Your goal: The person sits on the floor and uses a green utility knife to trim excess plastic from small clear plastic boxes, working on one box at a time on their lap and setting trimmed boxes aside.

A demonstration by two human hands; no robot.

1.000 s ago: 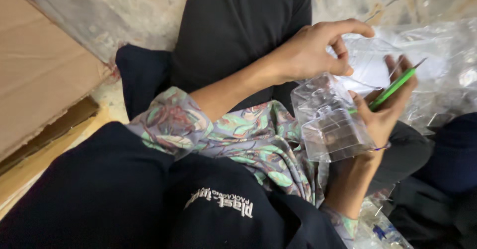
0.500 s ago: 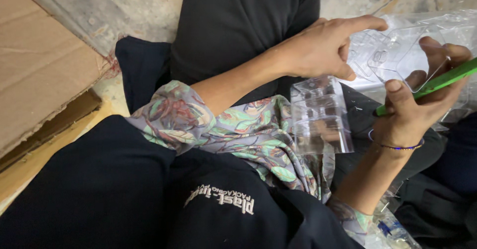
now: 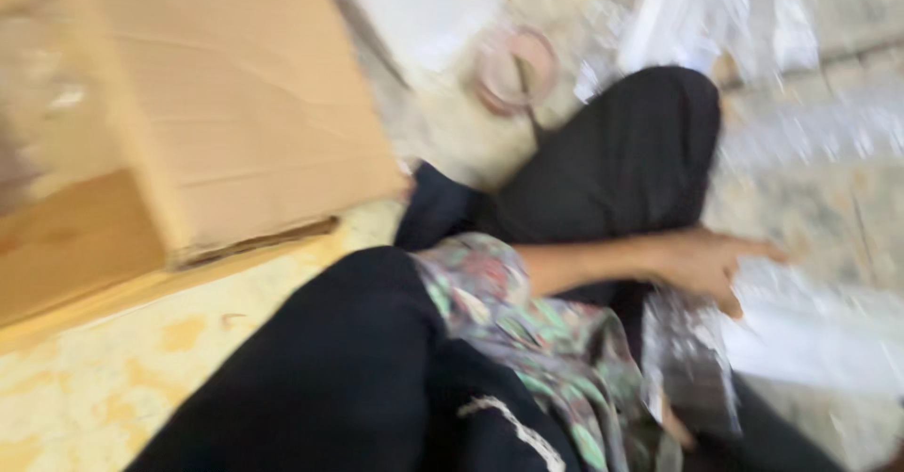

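**A Hand Reached Over Clear Plastic**

The picture was very blurry. The person sat on the floor with legs folded, in black trousers (image 3: 621,161) and a flowery sleeve (image 3: 527,321).

The left hand (image 3: 706,260) was at the right of the frame. One finger seemed to point right, but the blur made it too hard to tell if the others were curled or spread. It lay over the clear plastic bags (image 3: 800,331), touching or just above them. A clear plastic piece (image 3: 692,359) sat just below that hand. The right hand did not show.

A cardboard box (image 3: 217,123) filled the upper left. A roll of tape (image 3: 513,67) lay at the top middle.

To do this well, the person likely needed slow, soft fingers, since thin plastic slips and crinkles.
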